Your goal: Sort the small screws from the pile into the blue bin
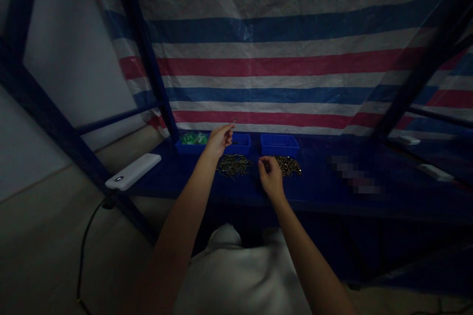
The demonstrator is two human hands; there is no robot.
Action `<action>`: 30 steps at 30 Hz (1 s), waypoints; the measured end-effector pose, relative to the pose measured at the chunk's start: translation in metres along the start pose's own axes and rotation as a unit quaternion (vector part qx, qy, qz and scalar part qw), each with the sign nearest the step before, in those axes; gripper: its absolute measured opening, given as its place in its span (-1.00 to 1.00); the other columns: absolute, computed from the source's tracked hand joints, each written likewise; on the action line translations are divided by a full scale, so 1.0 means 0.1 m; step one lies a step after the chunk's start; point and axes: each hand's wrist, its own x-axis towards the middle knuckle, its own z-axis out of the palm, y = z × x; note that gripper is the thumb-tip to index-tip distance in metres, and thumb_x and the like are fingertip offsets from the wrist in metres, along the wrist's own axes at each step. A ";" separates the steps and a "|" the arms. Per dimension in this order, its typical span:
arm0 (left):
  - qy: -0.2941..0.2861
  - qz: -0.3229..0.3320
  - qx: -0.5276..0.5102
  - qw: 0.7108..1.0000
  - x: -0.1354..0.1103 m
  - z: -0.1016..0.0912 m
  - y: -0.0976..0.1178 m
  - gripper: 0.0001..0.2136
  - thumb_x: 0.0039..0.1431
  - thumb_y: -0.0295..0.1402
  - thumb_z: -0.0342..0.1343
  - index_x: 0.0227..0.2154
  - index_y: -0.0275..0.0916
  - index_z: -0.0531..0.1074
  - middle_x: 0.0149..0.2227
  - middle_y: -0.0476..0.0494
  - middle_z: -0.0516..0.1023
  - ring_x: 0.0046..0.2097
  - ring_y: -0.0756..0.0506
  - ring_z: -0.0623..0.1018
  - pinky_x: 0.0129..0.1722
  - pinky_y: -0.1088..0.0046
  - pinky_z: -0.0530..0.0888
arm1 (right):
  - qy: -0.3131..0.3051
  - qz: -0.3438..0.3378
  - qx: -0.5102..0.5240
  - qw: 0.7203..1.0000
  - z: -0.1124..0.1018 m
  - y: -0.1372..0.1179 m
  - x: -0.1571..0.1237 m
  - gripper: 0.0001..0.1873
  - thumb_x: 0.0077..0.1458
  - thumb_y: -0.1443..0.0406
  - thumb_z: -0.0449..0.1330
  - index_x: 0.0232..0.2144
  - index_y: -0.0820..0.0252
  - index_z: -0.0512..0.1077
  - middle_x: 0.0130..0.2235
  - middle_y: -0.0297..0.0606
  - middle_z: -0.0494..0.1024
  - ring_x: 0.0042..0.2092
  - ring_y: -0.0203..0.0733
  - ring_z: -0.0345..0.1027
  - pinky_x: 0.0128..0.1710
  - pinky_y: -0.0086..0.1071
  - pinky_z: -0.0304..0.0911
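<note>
- Your arms are bare all the way up, no sleeves showing
- Nothing on your left hand (219, 140) or right hand (271, 177): no gloves, rings, watch
- Light whitish-grey clothing (236, 275) over your lap

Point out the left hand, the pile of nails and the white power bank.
left hand (219, 140), head view, on the knuckles.
pile of nails (233, 165), head view, pile's middle.
white power bank (133, 171), head view, top face.

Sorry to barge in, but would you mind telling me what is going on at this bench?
A person is working at a blue bench. The left hand is raised, pinching one thin screw by its end above a pile of screws. The right hand rests on the bench beside a brass-coloured pile. Two blue bins stand behind the piles, in front of a striped tarp.
</note>
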 end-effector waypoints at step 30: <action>0.063 0.005 0.063 0.996 -0.75 -0.16 -0.89 -0.63 -0.13 -0.14 0.16 -0.32 -0.33 0.40 -0.64 0.06 0.33 -0.69 0.14 0.27 -0.73 0.64 0.08 | -0.195 -0.073 -0.300 0.931 0.12 0.00 -0.04 -0.89 0.05 0.31 0.11 -0.41 0.13 0.45 -0.20 -0.16 0.40 -0.14 -0.07 0.17 -0.25 -0.23 0.11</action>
